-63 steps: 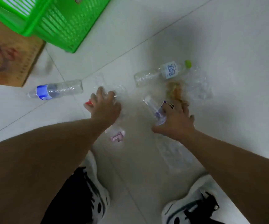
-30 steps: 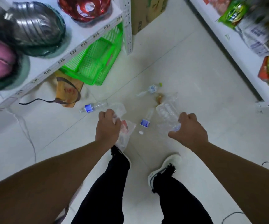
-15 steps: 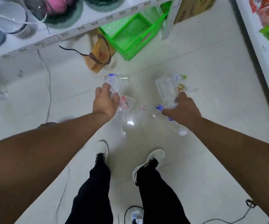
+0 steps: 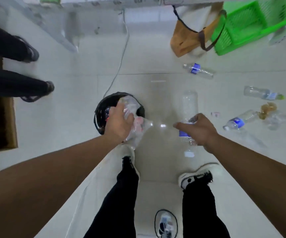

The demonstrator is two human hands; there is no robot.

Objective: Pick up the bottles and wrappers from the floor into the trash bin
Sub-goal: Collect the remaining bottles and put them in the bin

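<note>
While gripped by the right hand (image 4: 198, 130), the bottle (image 4: 189, 107) points away.

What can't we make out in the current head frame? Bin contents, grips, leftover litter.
- Trash bin interior: left hand and its clear wrappers cover the opening; contents unreadable.
- Right hand: fingers hide how many bottles it grips.
- Brown wrapper among clear plastic on the floor: blurred, too small to count pieces.
- Bottle labels: too small to read.
- Green basket: cut off by the top right edge.
</note>
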